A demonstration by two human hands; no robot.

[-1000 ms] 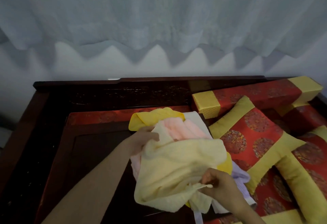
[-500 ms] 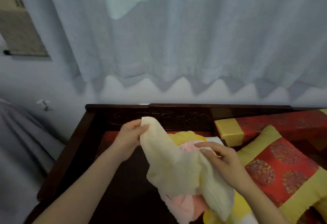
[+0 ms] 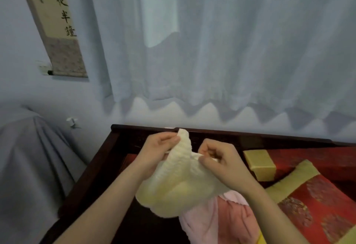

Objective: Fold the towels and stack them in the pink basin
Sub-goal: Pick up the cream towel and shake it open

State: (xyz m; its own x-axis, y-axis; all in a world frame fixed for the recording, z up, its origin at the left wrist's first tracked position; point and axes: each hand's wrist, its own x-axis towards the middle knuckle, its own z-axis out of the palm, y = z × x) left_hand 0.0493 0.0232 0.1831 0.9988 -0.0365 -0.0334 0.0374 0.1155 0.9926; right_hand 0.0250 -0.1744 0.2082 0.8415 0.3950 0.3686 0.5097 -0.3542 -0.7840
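A pale cream towel hangs bunched in the air over the dark wooden bench. My left hand pinches its upper left corner, which sticks up above the fingers. My right hand is closed on the towel's top edge just to the right, the two hands close together. Under the cream towel lies a pink towel, partly hidden, with a strip of yellow cloth at its lower right edge. No pink basin is in view.
The dark wooden bench has a raised back rail. Red and yellow cushions and a yellow-ended bolster fill its right side. White curtains hang behind. A grey-draped object stands at the left, below a wall scroll.
The view has tilted upward. Both hands have lifted the cream towel off the pile, and my right hand has moved up from the towel's lower part to its top edge near my left hand.
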